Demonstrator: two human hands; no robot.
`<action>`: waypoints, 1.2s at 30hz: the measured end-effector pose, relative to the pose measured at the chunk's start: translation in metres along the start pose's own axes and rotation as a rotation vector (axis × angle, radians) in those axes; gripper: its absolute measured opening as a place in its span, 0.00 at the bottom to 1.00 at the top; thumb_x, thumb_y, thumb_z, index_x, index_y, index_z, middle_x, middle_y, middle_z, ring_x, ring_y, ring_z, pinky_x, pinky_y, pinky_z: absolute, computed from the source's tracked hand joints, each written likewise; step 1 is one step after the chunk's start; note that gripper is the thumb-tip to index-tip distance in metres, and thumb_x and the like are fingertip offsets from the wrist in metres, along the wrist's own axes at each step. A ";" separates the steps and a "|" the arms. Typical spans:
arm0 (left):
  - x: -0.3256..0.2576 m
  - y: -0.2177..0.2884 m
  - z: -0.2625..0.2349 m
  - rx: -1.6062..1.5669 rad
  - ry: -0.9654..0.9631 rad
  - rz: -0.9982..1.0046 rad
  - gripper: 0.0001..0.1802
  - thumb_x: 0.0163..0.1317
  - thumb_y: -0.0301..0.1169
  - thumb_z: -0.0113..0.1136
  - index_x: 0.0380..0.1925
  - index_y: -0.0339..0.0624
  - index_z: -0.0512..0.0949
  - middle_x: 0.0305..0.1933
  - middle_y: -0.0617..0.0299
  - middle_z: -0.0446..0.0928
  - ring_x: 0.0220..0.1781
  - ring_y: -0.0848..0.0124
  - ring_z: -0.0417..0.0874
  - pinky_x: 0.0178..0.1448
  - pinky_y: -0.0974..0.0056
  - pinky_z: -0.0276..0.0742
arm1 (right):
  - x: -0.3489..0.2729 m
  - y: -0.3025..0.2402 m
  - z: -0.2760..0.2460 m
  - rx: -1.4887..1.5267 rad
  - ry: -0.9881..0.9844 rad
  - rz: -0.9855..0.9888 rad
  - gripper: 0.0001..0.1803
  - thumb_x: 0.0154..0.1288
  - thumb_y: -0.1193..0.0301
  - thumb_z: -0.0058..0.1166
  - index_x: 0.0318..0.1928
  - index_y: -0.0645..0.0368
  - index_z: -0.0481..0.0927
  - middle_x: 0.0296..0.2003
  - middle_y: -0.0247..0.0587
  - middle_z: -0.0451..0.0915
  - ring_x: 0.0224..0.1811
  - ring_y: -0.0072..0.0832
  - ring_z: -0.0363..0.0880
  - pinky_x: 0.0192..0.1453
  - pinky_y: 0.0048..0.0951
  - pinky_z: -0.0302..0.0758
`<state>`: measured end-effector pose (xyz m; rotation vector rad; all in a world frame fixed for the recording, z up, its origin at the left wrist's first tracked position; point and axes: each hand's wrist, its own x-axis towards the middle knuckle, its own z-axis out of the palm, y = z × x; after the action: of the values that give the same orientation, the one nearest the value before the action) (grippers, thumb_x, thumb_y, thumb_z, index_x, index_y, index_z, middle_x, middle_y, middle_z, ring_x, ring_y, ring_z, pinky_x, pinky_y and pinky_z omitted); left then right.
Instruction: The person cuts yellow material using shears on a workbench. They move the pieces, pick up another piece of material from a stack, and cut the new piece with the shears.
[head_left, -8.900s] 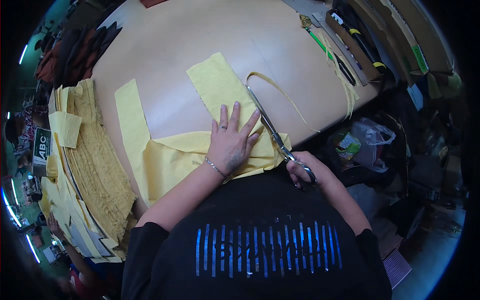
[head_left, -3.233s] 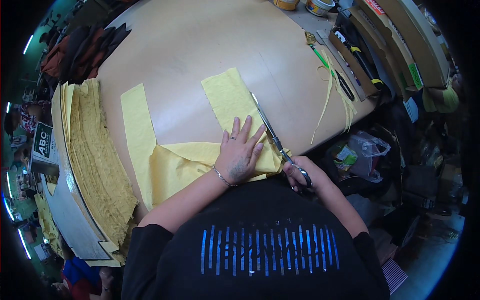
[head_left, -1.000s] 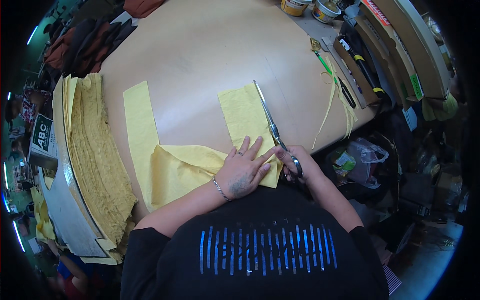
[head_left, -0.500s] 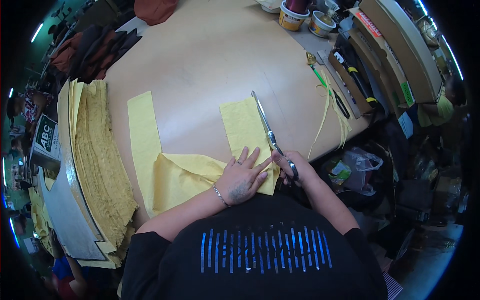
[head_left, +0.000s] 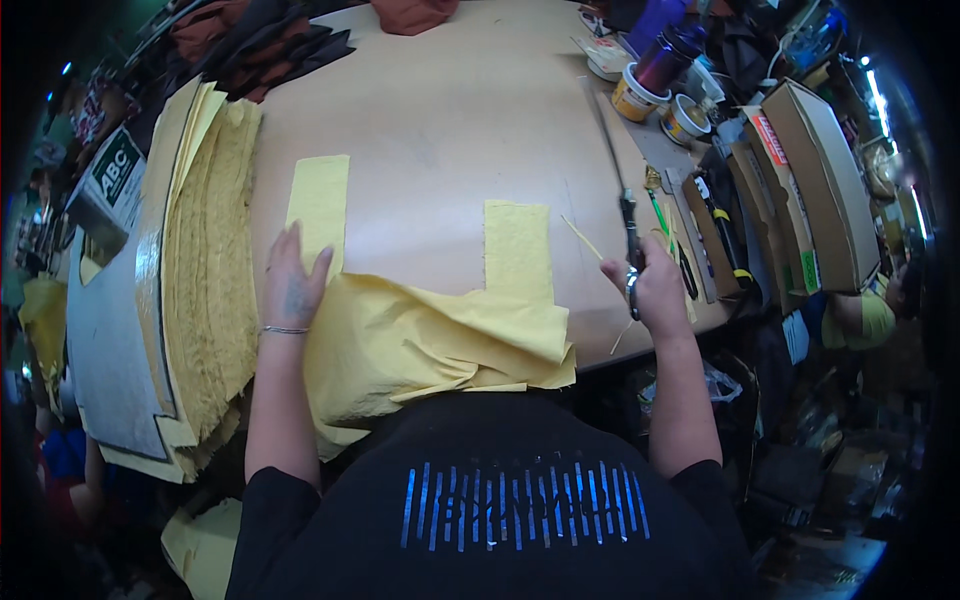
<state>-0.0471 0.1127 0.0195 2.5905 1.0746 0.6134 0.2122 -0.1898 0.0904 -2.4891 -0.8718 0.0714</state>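
A yellow cloth piece (head_left: 430, 340) lies on the table against my front, loosely folded, with two flat arms reaching away from me. My left hand (head_left: 292, 275) is at the outer edge of its left arm (head_left: 320, 190), fingers stretched out and thumb apart, holding nothing. Right of the cloth's other arm (head_left: 518, 245), my right hand (head_left: 655, 290) grips long metal scissors (head_left: 628, 215) by the handles. The blades point away from me, apart from the cloth. A thin yellow strip (head_left: 580, 238) reaches toward my right thumb; whether it is held I cannot tell.
A tall stack of yellow cloth (head_left: 210, 270) stands at the left beside a grey pattern board (head_left: 120, 330). Dark and rust-coloured fabric (head_left: 265, 50) is heaped at far left. Tubs (head_left: 638, 95), a cardboard box (head_left: 815, 190) and a green-handled tool (head_left: 660, 212) line the right edge.
My left hand has lifted off the right arm of the cloth and moved to the left arm. My right hand has carried the scissors rightward, away from the cloth's edge. The view has shifted.
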 end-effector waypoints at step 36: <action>0.007 0.065 0.083 0.307 0.035 -0.274 0.34 0.48 0.52 0.56 0.50 0.42 0.66 0.56 0.56 0.65 0.62 0.55 0.57 0.56 0.48 0.60 | 0.017 0.061 0.064 -0.180 -0.054 0.135 0.24 0.49 0.55 0.57 0.34 0.64 0.68 0.28 0.53 0.76 0.33 0.46 0.76 0.36 0.43 0.70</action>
<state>0.0368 0.0662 -0.0252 2.6131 1.6126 0.4595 0.2469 -0.1925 0.0073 -2.7238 -0.7601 0.1106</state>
